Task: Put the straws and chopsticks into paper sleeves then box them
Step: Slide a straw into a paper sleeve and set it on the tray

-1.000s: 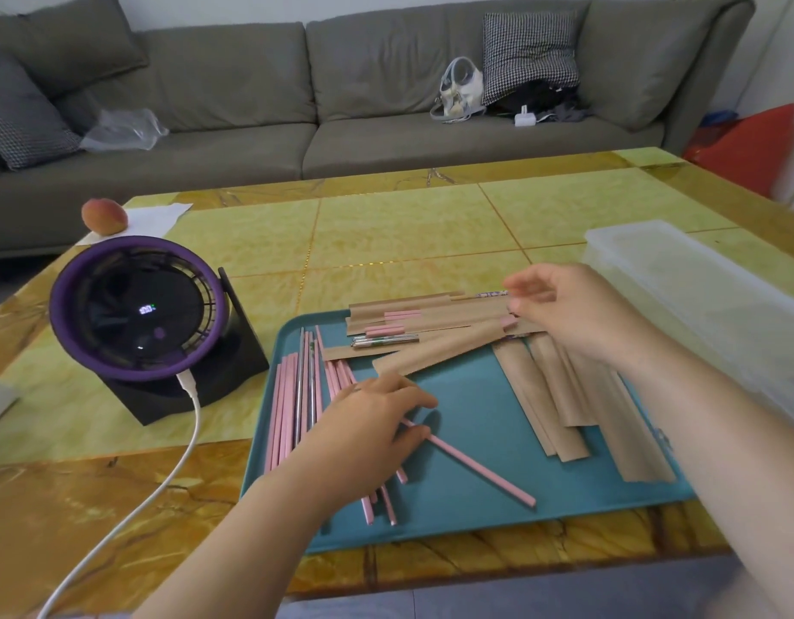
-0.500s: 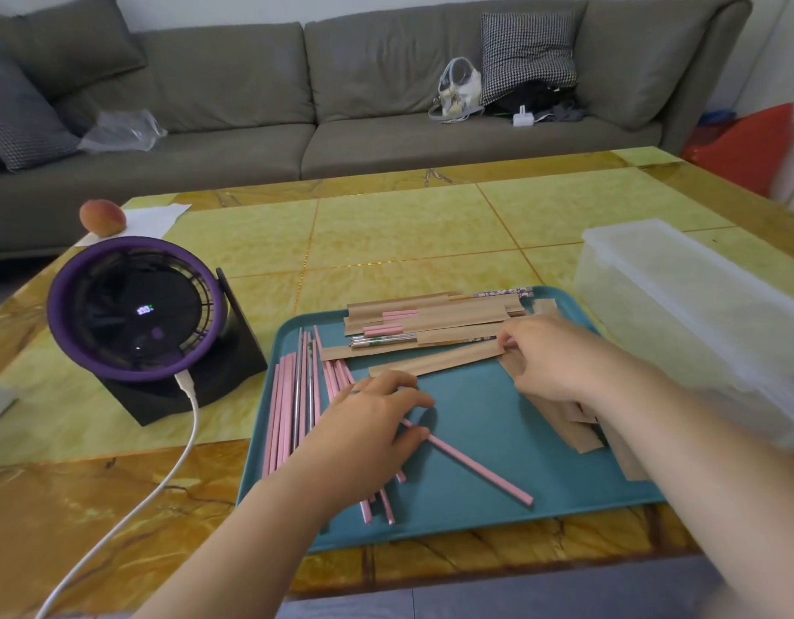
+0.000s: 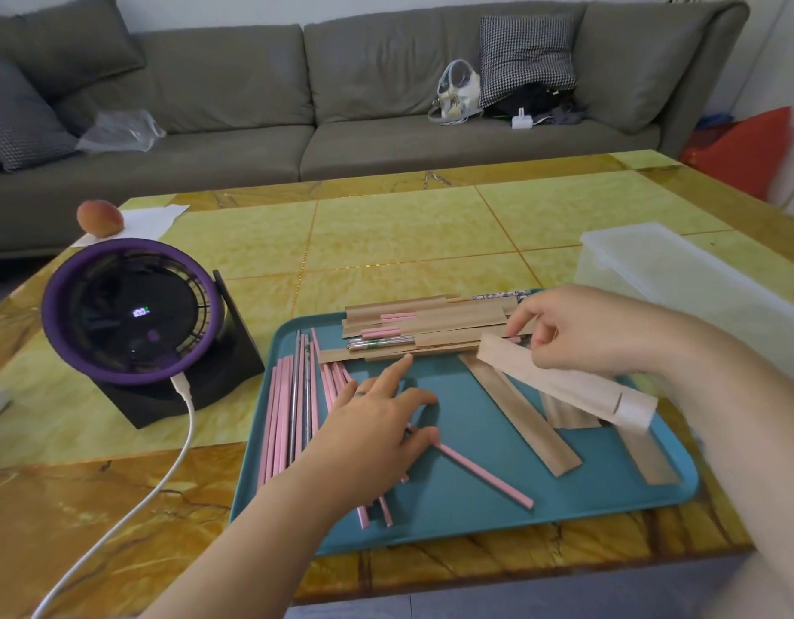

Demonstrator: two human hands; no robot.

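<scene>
Leftmost on the table (image 3: 386, 243) stands a purple fan (image 3: 127, 312), its white cable (image 3: 163, 462) trailing toward the near edge. Just right of it, the teal tray (image 3: 475, 507) carries a row of pink straws (image 3: 281, 417) and metal ones along its left side. The left hand (image 3: 377, 435) lies over the near ends of several straws, its grip loose and fingers spread; thumb and forefinger seem to be closing on one pink straw (image 3: 484, 478) that slants away to the right, though whether it is truly pinched I cannot tell. At the tray's far edge lies a stack of filled sleeves (image 3: 431, 321) with straw tips poking out. Empty sleeves (image 3: 520, 417) lie to the right on the tray. The right hand (image 3: 582, 332) pinches one paper sleeve (image 3: 565, 384) at its far end, raised off the tray and tilted. Far right sits the clear box (image 3: 681, 279), lid on.

Judging by this, sleeving is under way. Next the straw's end must meet the sleeve's open mouth, which needs opening first.
</scene>
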